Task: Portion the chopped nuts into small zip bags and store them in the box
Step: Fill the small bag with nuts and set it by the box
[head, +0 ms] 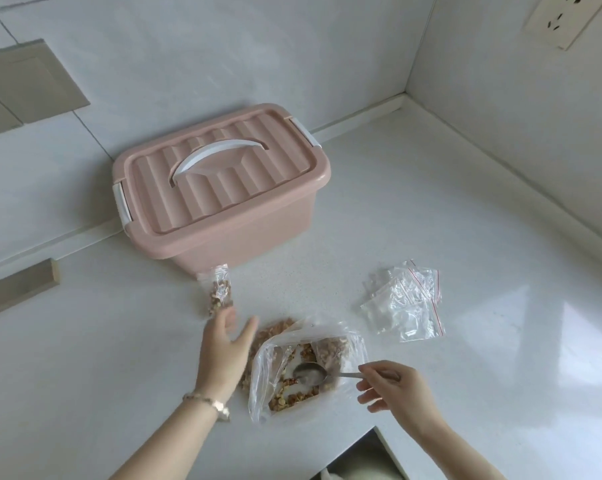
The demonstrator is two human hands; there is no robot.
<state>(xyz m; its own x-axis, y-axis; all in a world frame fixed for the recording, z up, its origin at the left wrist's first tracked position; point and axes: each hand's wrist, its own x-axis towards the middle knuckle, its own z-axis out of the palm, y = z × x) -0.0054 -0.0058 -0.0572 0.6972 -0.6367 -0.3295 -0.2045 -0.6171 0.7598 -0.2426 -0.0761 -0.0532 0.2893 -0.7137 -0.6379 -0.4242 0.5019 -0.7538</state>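
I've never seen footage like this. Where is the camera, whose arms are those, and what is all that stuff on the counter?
There is no machine here. These are a person's two bare hands, filmed by one wide-angle camera worn on the head and looking forward and down, which is why the arms come in from the bottom edge.

On the white countertop stands a closed pink box. In front of it lies a small zip bag filled with nuts, and to the right is a pile of empty zip bags. Nearest the person is a large clear bag, open, with chopped nuts inside.

The right hand pinches a metal spoon, whose bowl is inside the large bag. The left hand is open, blurred and holds nothing.
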